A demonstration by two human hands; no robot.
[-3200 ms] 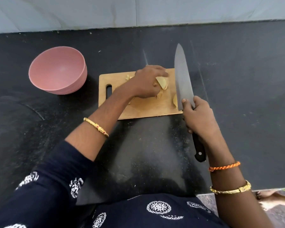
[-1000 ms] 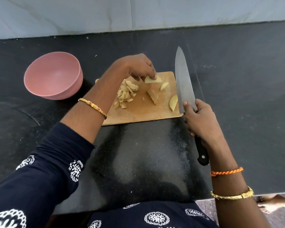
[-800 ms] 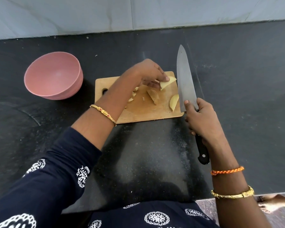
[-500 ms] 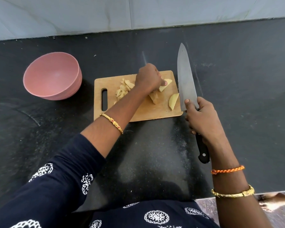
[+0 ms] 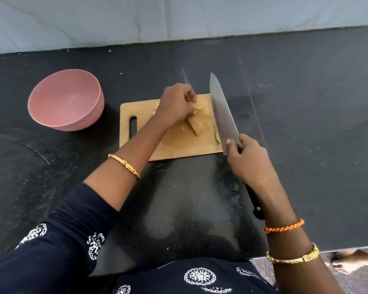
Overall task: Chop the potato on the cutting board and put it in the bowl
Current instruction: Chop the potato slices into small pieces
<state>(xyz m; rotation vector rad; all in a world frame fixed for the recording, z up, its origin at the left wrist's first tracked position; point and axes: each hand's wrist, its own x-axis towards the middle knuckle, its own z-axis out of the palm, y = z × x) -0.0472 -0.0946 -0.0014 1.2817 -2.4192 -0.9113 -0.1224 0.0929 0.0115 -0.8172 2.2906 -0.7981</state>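
Note:
A wooden cutting board (image 5: 179, 149) lies on the black counter. My left hand (image 5: 175, 108) rests on it with fingers curled over potato wedges (image 5: 194, 125) near the board's middle right. Another potato piece (image 5: 217, 139) peeks out by the blade at the right edge. My right hand (image 5: 249, 160) grips the black handle of a large chef's knife (image 5: 222, 112); its blade points away from me over the board's right edge. Chopped bits are mostly hidden under my left hand. A pink bowl (image 5: 66, 99) stands to the left of the board, with nothing in it.
The black counter (image 5: 306, 124) spreads to the right and in front of the board. A pale wall (image 5: 179, 18) bounds the far side. The counter's near edge and a bare foot (image 5: 355, 262) on the floor show at bottom right.
My left hand slid from the pile of chopped bits back to the wedges at the board's right and settled on them. The knife tilted slightly leftward over the board's edge.

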